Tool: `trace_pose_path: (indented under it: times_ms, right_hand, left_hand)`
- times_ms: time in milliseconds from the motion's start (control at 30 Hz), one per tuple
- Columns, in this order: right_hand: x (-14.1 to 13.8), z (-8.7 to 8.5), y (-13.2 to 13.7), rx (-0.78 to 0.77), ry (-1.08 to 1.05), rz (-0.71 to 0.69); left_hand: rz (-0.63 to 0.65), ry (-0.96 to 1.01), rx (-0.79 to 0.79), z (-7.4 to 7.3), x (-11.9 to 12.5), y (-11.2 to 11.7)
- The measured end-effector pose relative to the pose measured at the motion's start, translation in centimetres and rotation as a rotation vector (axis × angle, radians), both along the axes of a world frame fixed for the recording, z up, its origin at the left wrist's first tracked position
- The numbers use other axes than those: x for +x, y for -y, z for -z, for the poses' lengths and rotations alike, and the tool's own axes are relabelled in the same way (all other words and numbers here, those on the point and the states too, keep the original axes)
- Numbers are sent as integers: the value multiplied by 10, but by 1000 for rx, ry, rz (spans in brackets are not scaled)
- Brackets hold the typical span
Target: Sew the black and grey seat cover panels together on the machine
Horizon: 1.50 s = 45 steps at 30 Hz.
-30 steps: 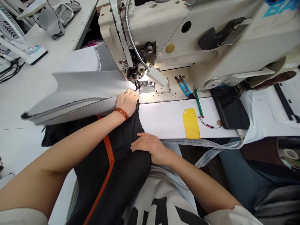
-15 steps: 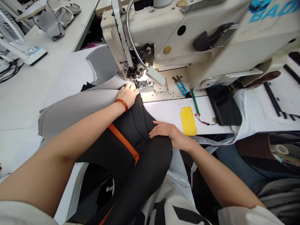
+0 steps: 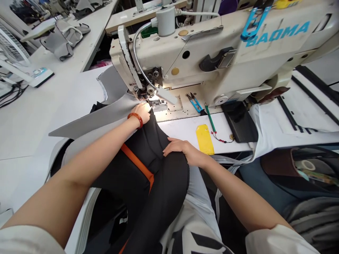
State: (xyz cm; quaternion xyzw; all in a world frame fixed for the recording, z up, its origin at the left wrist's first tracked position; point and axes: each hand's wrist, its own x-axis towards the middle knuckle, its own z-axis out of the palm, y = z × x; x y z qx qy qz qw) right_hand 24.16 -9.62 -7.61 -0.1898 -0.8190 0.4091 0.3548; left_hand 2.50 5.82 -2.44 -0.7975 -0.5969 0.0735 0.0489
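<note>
My left hand (image 3: 142, 113), with a reddish-brown bangle on its wrist, is closed on the black fabric (image 3: 150, 135) right beside the presser foot (image 3: 156, 102) of the sewing machine (image 3: 169, 53). Its fingertips are partly lost in the lamp's glare. Nearer my body, my right hand (image 3: 180, 148) grips a fold at the right edge of the same fabric. An orange strip (image 3: 136, 161) crosses the black piece, which drapes down over my lap. Grey fabric (image 3: 97, 114) lies under and to the left of my left forearm.
On the machine bed lie blue thread snips (image 3: 196, 103). A green pencil (image 3: 210, 117), a yellow card (image 3: 204, 139) and a black phone (image 3: 239, 121) are to the right. A small lamp (image 3: 166, 95) hangs by the needle. At far left stands a white fan (image 3: 16, 46).
The view has shifted, showing more of the machine. The grey fabric's left part has folded and moved under my left arm. My left hand's fingers are more curled; my right hand keeps its hold.
</note>
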Motion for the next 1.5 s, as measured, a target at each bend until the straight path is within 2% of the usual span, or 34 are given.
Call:
trace_pose_path:
  times_ms: [67,133,233,300,367,500,567,667,767,933,1067,1200,1333,1400,1500]
  right_hand:
    - [-2,0,-1,1,2,-8]
    - [-3,1,-1,8,-12,-21]
    - [2,2,-5,-15,-38,-53]
    - [11,0,-9,-85,-30,-87]
    - [22,-7,-14,-231,-18,-58]
    - [29,-32,-15,-728,58,191]
    - [17,-45,-8,-803,152,260]
    - [-8,-54,5,-682,299,296]
    - [-21,-51,7,-677,470,300]
    - [-19,-45,-8,-534,636,373]
    - [-17,-46,-20,-477,708,417]
    - [-11,-46,-28,-408,785,464]
    - [-10,-45,-32,-343,876,501]
    - [-12,-45,-32,-298,907,503]
    - [-17,-44,-32,-265,908,520]
  left_hand:
    - [-2,-8,44,1,2,-1]
    - [111,-53,104,2,2,3]
    - [298,-116,110,5,-4,16]
    - [282,-111,112,8,-8,29]
    - [208,-89,138,12,-11,40]
    - [88,-26,140,16,-9,52]
    - [67,-2,119,14,-6,52]
    - [71,-7,69,9,-5,49]
    - [103,-49,46,7,-7,46]
    - [127,-36,78,12,-10,34]
    - [150,-21,65,11,-13,24]
    - [193,-75,62,3,-13,37]
    - [38,-142,39,-1,-6,56]
    - [-26,-141,-53,-2,-1,55]
    - [-38,-130,-139,-3,4,45]
